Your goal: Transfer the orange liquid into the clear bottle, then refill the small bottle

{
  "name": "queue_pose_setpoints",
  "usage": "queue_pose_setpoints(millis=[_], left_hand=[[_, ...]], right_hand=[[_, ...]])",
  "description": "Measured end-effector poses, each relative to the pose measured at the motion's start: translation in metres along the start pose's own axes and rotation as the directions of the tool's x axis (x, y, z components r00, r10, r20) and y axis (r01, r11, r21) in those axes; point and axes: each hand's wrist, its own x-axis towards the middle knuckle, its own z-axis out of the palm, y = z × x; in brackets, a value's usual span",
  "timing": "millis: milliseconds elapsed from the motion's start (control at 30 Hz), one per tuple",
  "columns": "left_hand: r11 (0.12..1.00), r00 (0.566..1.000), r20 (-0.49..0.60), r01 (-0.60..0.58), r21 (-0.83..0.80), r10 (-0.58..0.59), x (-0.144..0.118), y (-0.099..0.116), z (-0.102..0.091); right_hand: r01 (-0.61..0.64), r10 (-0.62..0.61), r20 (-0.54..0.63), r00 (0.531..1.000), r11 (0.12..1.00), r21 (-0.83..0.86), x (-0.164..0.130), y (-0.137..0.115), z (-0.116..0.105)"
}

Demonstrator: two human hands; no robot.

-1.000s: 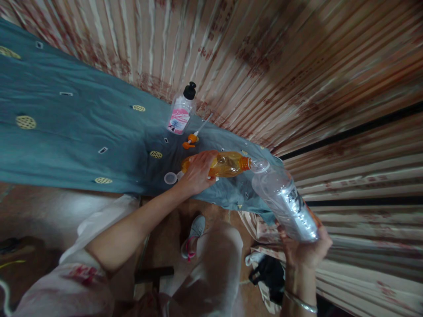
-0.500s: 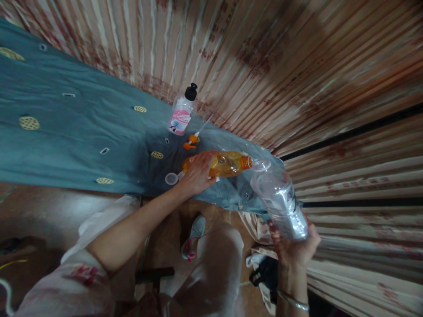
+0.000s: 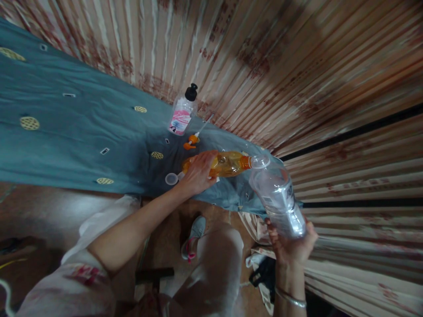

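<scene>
Orange bottle (image 3: 228, 164) in left hand (image 3: 198, 172), mouth against clear bottle (image 3: 279, 198), right hand (image 3: 292, 246)

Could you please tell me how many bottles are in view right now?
3: an orange bottle in the left hand, a clear bottle in the right hand, and a pump bottle standing on the cloth.

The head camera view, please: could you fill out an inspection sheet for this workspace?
Surface: teal patterned cloth covering the table.
Job's things: orange bottle tipped sideways, its neck at the mouth of the clear bottle.
Clutter: black-capped pump bottle standing upright; orange pump head and small clear cap lying on the cloth.
Grips: left hand holds the orange bottle; right hand holds the clear bottle's base.
Cables: nothing seen.
Surroundings: striped curtain behind; dark bundle on the floor.
</scene>
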Motion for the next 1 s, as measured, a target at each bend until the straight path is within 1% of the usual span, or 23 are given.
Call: queue_pose_setpoints(millis=[167,433,600,800,1000], left_hand=[[1.0,1.0,0.003,-0.016,-0.018,0.016,-0.001,-0.001,0.001],[1.0,1.0,0.021,0.0,-0.023,0.001,0.001,0.001,-0.002],[1.0,1.0,0.026,-0.003,-0.025,0.004,0.0,0.001,-0.002],[1.0,1.0,0.026,0.009,-0.019,-0.008,0.0,0.001,-0.002],[1.0,1.0,0.027,-0.002,-0.022,0.002,0.0,0.001,-0.003]], right_hand=[[0.003,-0.002,0.025,1.0,0.999,-0.036,-0.002,-0.001,0.003],[0.079,-0.076,0.047,0.996,0.996,-0.051,0.0,-0.006,0.001],[0.074,-0.071,0.046,0.996,0.995,-0.066,0.0,-0.008,-0.001],[0.076,-0.073,0.051,0.996,0.995,-0.062,0.0,-0.01,0.003],[0.103,-0.103,0.009,0.995,0.992,-0.07,0.0,-0.012,0.004]])
